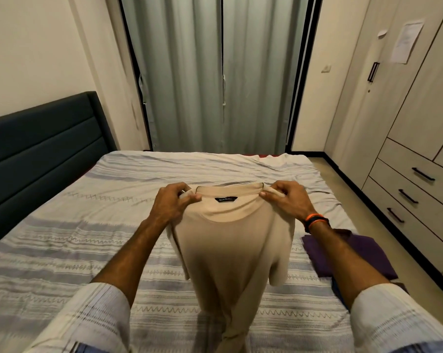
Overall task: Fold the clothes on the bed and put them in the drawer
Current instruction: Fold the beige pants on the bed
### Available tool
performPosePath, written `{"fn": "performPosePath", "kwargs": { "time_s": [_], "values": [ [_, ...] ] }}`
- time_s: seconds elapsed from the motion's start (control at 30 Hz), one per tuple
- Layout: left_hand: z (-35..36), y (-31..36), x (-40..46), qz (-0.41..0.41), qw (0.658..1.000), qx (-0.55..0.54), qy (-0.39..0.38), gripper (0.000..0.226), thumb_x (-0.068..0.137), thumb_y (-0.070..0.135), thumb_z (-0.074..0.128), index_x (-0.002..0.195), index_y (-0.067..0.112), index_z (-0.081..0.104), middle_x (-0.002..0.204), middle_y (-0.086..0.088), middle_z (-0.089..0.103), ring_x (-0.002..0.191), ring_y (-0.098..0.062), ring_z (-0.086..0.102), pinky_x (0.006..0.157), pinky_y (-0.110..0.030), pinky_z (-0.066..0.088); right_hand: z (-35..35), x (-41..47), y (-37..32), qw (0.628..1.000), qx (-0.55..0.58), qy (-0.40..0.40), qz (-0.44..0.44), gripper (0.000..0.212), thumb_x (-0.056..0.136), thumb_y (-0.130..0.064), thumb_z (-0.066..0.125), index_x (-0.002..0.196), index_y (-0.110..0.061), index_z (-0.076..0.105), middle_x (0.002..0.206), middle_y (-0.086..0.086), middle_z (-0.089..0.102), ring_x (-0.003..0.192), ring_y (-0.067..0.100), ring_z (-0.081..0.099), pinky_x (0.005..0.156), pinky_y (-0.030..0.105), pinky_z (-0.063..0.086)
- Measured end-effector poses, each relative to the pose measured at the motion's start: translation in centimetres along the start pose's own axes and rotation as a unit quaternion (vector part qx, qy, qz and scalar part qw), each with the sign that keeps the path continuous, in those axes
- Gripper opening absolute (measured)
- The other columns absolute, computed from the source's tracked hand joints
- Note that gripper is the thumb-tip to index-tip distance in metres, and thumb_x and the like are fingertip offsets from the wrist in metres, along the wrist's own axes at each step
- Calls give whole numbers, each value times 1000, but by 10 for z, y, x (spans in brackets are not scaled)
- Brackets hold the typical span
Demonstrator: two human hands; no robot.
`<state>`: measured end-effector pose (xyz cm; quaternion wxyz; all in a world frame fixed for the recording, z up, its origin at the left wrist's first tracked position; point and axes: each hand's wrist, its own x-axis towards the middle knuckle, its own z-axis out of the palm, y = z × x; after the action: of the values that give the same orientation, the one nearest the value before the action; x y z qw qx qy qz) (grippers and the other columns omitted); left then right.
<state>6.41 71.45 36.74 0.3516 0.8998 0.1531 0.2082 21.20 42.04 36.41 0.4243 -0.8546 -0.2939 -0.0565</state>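
A beige T-shirt (pixel 230 253) hangs in the air above the bed (pixel 93 250), its collar and label facing me. My left hand (pixel 173 200) pinches the left shoulder beside the collar. My right hand (pixel 289 197) pinches the right shoulder. The shirt's lower end trails down to the striped sheet near me. A folded purple garment (pixel 363 253) lies on the bed at the right, partly behind my right forearm. Three shut drawers (pixel 419 189) with black handles sit low in the wardrobe on the right.
A dark padded headboard (pixel 42 149) runs along the left. Grey curtains (pixel 220 77) hang behind the bed's far end. A narrow strip of floor (pixel 342 184) separates the bed from the wardrobe. Something dark blue (pixel 339 293) peeks out under my right forearm.
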Motion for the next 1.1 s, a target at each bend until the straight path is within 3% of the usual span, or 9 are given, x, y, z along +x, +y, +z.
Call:
{"fn": "performPosePath", "kwargs": {
  "time_s": [0.17,0.27,0.33,0.43,0.57,0.73,0.83,0.9,1.1],
  "values": [
    [-6,-10,2,27,999,5,-45,23,73,33,85,88,20,73,81,4,70,78,-11,59,64,-18,42,-8,5,-2,995,88,53,4,20,78,-38,81,74,-22,70,68,-6,63,61,1,51,53,11,37],
    [-6,-7,3,44,999,-5,18,11,82,28,78,85,19,73,77,1,69,75,-13,60,66,-26,46,-20,11,-1,997,78,-24,-13,20,72,-35,86,81,-22,75,80,-7,70,73,1,59,63,10,43],
    [-7,-4,5,55,996,-7,67,12,87,29,73,87,18,74,77,2,69,75,-13,61,70,-31,49,-30,16,0,994,46,-95,-18,25,68,-32,88,88,-21,77,89,-5,72,84,8,63,73,17,47],
    [-11,0,8,66,993,-5,100,20,88,37,69,92,19,76,82,5,72,75,-9,61,70,-26,48,-39,24,1,988,-2,-151,-42,20,76,-27,84,95,-23,77,96,-5,73,88,13,63,76,25,50],
    [-17,12,11,99,980,-6,171,28,91,42,64,100,19,78,91,3,76,83,-10,67,75,-26,54,-34,27,-2,998,17,-38,-53,21,82,-39,76,95,-22,80,88,-12,73,74,1,59,64,16,40],
    [-26,40,20,127,959,-40,250,25,93,35,64,105,17,76,96,-1,75,87,-17,67,78,-36,56,-29,34,-21,987,83,118,-66,23,82,-34,79,98,-18,80,93,-6,75,84,6,65,69,15,46],
    [-34,59,27,132,957,-72,249,21,97,35,59,103,23,75,87,10,70,81,-10,63,76,-37,57,-35,40,-40,981,126,134,-65,13,84,-27,77,93,-18,77,87,-5,73,80,9,65,68,20,51],
    [-40,70,34,138,959,-79,236,20,98,37,55,99,26,72,82,16,66,77,-6,61,73,-37,57,-43,48,-51,980,125,130,-78,5,86,-23,75,90,-24,74,85,-9,71,79,3,62,68,17,51],
    [-62,84,56,151,970,-64,180,28,94,47,58,92,23,72,79,8,70,78,-11,65,72,-44,57,-71,67,-69,989,2,97,-110,8,88,-30,72,85,-23,73,70,-16,64,65,-4,57,57,7,39]
  ]
}}
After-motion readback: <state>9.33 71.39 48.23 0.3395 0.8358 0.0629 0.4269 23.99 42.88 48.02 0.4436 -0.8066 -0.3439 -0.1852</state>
